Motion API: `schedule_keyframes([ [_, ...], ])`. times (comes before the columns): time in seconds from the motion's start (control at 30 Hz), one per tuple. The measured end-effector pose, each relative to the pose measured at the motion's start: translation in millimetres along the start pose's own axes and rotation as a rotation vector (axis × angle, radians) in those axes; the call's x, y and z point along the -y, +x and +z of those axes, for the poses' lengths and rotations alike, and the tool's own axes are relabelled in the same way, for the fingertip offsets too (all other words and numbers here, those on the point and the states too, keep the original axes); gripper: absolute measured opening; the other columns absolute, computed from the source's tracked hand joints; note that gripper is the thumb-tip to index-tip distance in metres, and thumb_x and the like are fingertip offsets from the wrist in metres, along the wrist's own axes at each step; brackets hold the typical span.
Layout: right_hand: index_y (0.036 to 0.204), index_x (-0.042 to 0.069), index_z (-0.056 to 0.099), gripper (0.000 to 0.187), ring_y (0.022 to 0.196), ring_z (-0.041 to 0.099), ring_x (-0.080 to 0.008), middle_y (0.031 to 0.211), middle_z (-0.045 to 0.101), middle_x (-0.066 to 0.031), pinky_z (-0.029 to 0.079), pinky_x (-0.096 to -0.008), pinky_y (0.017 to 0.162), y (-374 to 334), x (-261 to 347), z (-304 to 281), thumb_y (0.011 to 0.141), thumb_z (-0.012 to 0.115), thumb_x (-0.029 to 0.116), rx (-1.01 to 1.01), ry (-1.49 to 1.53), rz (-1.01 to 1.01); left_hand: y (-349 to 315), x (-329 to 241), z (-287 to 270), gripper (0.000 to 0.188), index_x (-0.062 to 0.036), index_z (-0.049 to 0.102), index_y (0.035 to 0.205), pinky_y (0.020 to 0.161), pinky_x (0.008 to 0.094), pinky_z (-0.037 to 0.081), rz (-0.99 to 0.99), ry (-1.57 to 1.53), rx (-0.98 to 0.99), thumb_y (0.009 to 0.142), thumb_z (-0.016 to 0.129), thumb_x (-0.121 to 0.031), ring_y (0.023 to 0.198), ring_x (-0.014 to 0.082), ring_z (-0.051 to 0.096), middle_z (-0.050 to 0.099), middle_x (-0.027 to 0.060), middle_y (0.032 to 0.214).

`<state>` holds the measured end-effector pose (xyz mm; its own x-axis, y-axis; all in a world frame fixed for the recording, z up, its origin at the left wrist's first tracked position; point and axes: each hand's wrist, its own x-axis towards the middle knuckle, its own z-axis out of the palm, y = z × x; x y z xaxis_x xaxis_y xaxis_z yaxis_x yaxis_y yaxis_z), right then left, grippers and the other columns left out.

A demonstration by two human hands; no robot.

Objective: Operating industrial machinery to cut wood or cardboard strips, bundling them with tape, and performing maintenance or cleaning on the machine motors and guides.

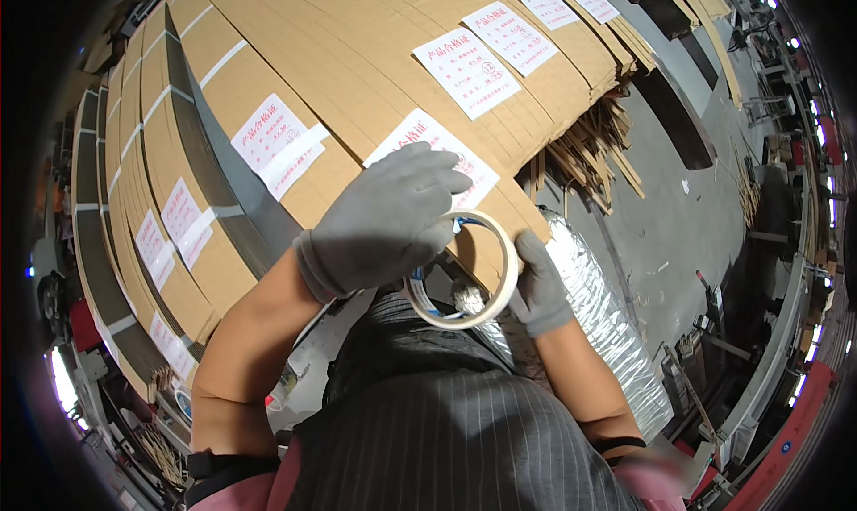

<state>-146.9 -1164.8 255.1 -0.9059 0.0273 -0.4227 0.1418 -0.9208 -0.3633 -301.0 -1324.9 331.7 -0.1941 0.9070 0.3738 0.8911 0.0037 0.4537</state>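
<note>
My left hand (384,212), in a grey work glove, lies over a white label with red print (479,174). Its fingers are stretched out and nearly flat on the label, against a cardboard-wrapped bundle (357,56). Just below those fingers is a roll of cream-coloured tape (509,283) with a partly blue inner core, tilted so its hole shows. My right hand (540,288), also gloved in grey, grips the roll at its right side, thumb up; the other fingers are mostly hidden. Whether my left hand touches the roll, I cannot tell.
Similar labels (469,72) sit on the neighbouring bundles, some under white tape strips (299,158). Thin wooden strips (594,149) stick out beyond the bundles at right. Silvery wrapped material (607,324) lies beside my right arm. Further right is grey floor (687,252), with metal racks along its edge.
</note>
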Motion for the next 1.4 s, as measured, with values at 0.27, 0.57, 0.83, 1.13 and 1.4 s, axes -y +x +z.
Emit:
schedule_keyframes([
  [0.27, 0.132, 0.002, 0.033, 0.054, 0.116, 0.047, -0.0256, 0.124, 0.049, -0.015, 0.041, -0.0358, 0.094, -127, 67, -86, 0.089, 0.051, 0.029, 0.105, -0.121, 0.116, 7, -65, 48, 0.024, 0.0048, 0.057, 0.089, 0.081, 0.0405, 0.042, -0.146, -0.391, -0.091, 0.075, 0.051, -0.013, 0.09, 0.0348, 0.054, 0.057, 0.0209, 0.093],
  [0.57, 0.091, 0.003, 0.062, 0.024, 0.087, 0.057, -0.029, 0.086, 0.06, -0.012, 0.028, -0.0434, 0.1, -105, 127, 104, 0.082, 0.056, 0.024, 0.963, -1.986, -0.565, 34, -86, 34, 0.027, -0.0006, 0.058, 0.079, 0.063, 0.0343, 0.044, -0.379, -0.324, 0.05, 0.083, 0.05, -0.026, 0.068, 0.0256, 0.053, 0.056, 0.0132, 0.076],
  [0.83, 0.07, 0.008, 0.061, 0.021, 0.055, 0.048, -0.0189, 0.059, 0.053, -0.0028, 0.038, -0.0357, 0.082, -85, 129, 116, 0.081, 0.058, 0.026, 1.152, -1.764, -0.285, -47, -154, 36, 0.019, -0.0042, 0.056, 0.068, 0.046, 0.0319, 0.04, -0.403, -0.699, -0.276, 0.078, 0.061, -0.02, 0.049, 0.0209, 0.05, 0.052, 0.0077, 0.06],
  [1.13, 0.088, 0.002, 0.065, 0.017, 0.079, 0.061, -0.0244, 0.086, 0.062, -0.0146, 0.047, -0.0295, 0.071, 83, 116, -39, 0.08, 0.053, 0.01, 0.742, -1.978, -0.056, -78, -17, 191, 0.026, 0.0023, 0.062, 0.091, 0.065, 0.0269, 0.046, -0.655, -1.051, -0.246, 0.08, 0.065, -0.021, 0.077, 0.013, 0.058, 0.063, 0.0117, 0.083],
  [1.4, 0.127, 0.014, 0.041, 0.067, 0.109, 0.036, -0.0463, 0.131, 0.033, -0.0215, 0.037, -0.0529, 0.085, -12, 28, 56, 0.068, 0.066, 0.032, 0.365, -2.617, -0.509, -90, 5, 259, 0.045, -0.004, 0.064, 0.098, 0.093, 0.038, 0.041, -0.855, -1.592, -0.525, 0.063, 0.077, -0.029, 0.095, 0.0176, 0.059, 0.065, 0.0062, 0.096],
])
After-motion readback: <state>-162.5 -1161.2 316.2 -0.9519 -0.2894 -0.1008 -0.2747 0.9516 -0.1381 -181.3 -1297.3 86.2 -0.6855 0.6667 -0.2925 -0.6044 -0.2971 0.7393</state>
